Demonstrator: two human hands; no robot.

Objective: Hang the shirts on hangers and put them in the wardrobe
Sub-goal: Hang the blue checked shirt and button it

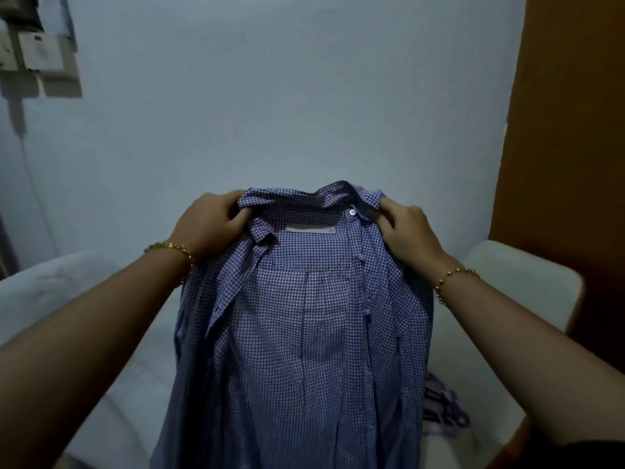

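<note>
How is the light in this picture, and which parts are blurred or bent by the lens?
Head view: dim, bluish light, no glare; the blue-and-white checked shirt is sharp at the collar; the white wall boxes at top left are blurred; the lens curves the edge of the brown panel.

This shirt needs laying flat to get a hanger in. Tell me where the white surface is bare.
Bare: the white surface left of the shirt, up to the wall; also its far right corner beside the brown panel. Crowded: lower right, where a purple cloth pile lies next to the shirt.
</note>
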